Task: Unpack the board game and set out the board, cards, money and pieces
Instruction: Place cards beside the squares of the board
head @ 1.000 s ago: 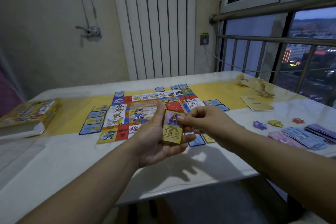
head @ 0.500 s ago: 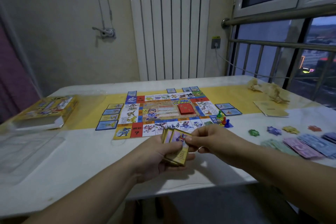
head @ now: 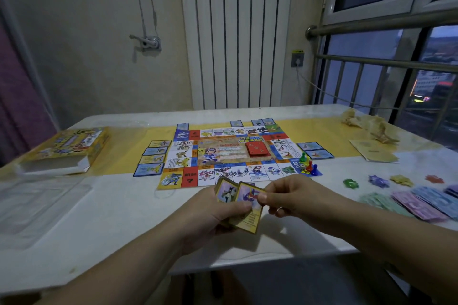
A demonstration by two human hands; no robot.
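Note:
The game board (head: 230, 153) lies flat in the middle of the table, with a red card deck (head: 257, 149) on its centre and coloured pawns (head: 308, 166) at its right corner. Blue-bordered cards (head: 152, 157) line its left, far and right sides. My left hand (head: 210, 215) grips a small stack of yellow-bordered cards (head: 244, 208) above the near table edge. My right hand (head: 290, 197) pinches the top card of that stack at its right edge and slides it sideways. Paper money (head: 421, 202) is fanned out at the right.
The yellow game box (head: 67, 148) sits at the table's left. A clear plastic tray (head: 37, 203) lies in front of it. Coloured tokens (head: 390, 181), a folded leaflet (head: 376, 152) and crumpled wrapping (head: 369, 126) lie at the right. A radiator and a window railing stand behind.
My hands and the card stack dropped lower and nearer to me, uncovering the board's near edge. My right hand has slid the top card sideways, so a second card shows.

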